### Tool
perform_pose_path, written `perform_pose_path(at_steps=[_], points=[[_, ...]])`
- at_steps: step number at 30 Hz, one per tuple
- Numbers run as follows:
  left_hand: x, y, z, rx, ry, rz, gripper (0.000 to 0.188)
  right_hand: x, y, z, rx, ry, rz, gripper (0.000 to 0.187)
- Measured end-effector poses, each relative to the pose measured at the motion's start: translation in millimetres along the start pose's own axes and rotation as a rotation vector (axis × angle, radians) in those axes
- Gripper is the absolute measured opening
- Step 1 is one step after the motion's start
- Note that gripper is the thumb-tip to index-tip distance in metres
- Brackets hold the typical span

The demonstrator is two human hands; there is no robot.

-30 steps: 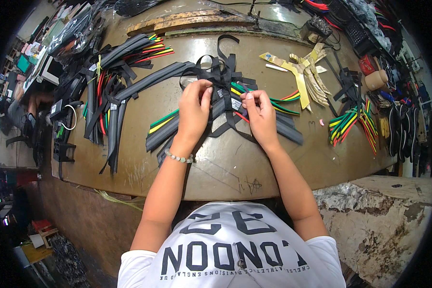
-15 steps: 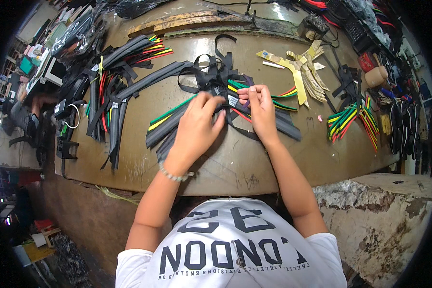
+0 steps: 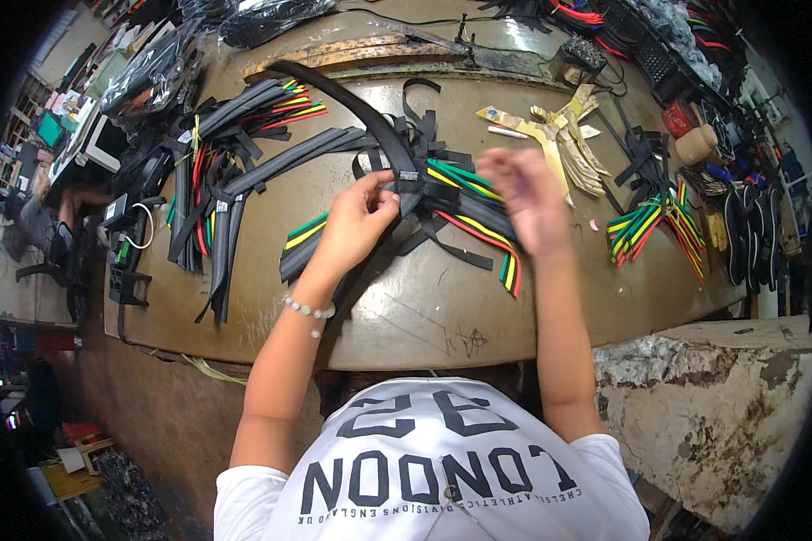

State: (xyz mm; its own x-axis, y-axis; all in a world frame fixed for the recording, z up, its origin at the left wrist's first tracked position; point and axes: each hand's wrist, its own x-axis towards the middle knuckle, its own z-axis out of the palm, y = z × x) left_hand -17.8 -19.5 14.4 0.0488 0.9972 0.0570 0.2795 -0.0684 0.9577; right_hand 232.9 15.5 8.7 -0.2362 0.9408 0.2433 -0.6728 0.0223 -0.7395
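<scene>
In the middle of the table lies a bundle of black straps and dark grey strips, with green, yellow and red strips (image 3: pixel 478 225) fanning out of it to the right. My left hand (image 3: pixel 359 216) is closed, thumb and fingers pinching a long black strap (image 3: pixel 363 113) beside its small label (image 3: pixel 408 177). The strap arches up to the far left, and a dark length also runs down past my left wrist. My right hand (image 3: pixel 525 194) is raised at the right of the bundle, its fingers smeared by motion. Whether it holds anything is unclear.
More tied bundles of grey and coloured strips lie at the left (image 3: pixel 215 189) and right (image 3: pixel 659 216). Yellowish cut-out pieces (image 3: pixel 568 149) sit at the far right. A wooden bar (image 3: pixel 334 50) crosses the back. Black plastic bags (image 3: pixel 149 86) are heaped at the far left.
A long black strap now sweeps up from the bundle toward the far left. My right hand has left the bundle's middle and moved right. My left hand now pinches beside the label.
</scene>
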Motion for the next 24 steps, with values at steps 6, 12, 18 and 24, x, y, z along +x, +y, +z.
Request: perform_pose_path(at_steps=[6,12,18,24], points=[[9,-22,6,0.086,-0.01,-0.076,0.036,1,67,31,-0.705,0.091,0.179,0.019],[13,-12,7,0.188,0.057,-0.073,0.027,-7,70,41,-0.796,0.136,0.082,0.015],[14,-21,-4,-0.13,-0.044,-0.234,0.023,-12,75,45,-0.986,0.051,-0.052,0.007],[7,-21,-9,-0.177,-0.072,-0.273,0.021,-11,77,48,-1.005,0.092,-0.14,0.013]])
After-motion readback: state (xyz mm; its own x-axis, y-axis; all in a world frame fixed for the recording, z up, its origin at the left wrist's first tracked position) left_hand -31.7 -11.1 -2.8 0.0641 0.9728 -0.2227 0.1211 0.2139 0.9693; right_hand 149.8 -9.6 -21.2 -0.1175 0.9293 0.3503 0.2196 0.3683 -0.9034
